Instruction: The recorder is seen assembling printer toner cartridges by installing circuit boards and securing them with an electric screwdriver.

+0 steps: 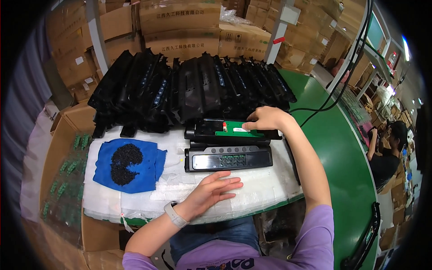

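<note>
My right hand (pixel 269 119) reaches over a green circuit board (pixel 234 130), its bent fingers and thumb on the board's right part. A white label and a small red part show on the board, which lies in a black plastic housing (pixel 198 132). Just nearer to me is a second black housing (pixel 231 158), with a row of round buttons and a glossy window over a green grid. My left hand (pixel 215 190), with a pale watch on the wrist, is held below its near edge, fingers stretched out and holding nothing.
Many black housings (pixel 193 85) are piled along the back. A blue cloth (pixel 105 168) bears small black pieces (pixel 121 166). Green boards in clear plastic (pixel 63 180) lie in a carton at left. Black cables (pixel 324 108) hang at right, over a green tabletop (pixel 335 148). A co-worker (pixel 389 153) is farther right.
</note>
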Demonstrator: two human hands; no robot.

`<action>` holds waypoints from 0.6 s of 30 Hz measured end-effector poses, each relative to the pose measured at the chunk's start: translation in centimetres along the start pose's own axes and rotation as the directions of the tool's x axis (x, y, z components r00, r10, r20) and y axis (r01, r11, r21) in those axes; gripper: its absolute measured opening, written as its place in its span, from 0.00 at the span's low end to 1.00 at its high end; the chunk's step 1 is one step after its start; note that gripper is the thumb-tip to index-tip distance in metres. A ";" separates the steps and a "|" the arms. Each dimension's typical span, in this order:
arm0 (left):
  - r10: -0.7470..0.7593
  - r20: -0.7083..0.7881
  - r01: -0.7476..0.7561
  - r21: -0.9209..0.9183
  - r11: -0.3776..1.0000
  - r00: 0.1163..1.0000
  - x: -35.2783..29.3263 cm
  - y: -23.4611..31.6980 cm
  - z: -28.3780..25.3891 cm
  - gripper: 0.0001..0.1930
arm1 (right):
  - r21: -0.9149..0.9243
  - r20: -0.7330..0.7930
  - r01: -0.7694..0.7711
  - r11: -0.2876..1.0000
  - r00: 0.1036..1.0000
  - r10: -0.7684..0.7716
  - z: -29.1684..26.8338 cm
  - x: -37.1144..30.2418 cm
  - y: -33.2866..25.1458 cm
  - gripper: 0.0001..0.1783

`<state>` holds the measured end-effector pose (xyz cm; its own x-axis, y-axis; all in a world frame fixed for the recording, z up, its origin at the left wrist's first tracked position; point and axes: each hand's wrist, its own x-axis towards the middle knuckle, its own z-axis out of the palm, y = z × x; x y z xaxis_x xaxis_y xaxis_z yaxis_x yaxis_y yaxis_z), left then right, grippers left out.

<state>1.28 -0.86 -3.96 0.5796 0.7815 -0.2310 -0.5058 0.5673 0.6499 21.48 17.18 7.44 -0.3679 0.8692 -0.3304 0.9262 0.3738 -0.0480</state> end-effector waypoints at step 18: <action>0.008 -0.073 -0.012 -0.059 0.998 0.997 0.7 -0.1 1.0 0.10 | 0.085 0.030 0.153 0.985 0.987 -0.156 2.9 0.8 0.8 0.65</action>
<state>2.44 -0.61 -3.47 0.5272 0.8028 -0.2785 -0.5493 0.5721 0.6091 22.17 17.25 4.44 -0.5054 0.7902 -0.3465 0.8625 0.4737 -0.1779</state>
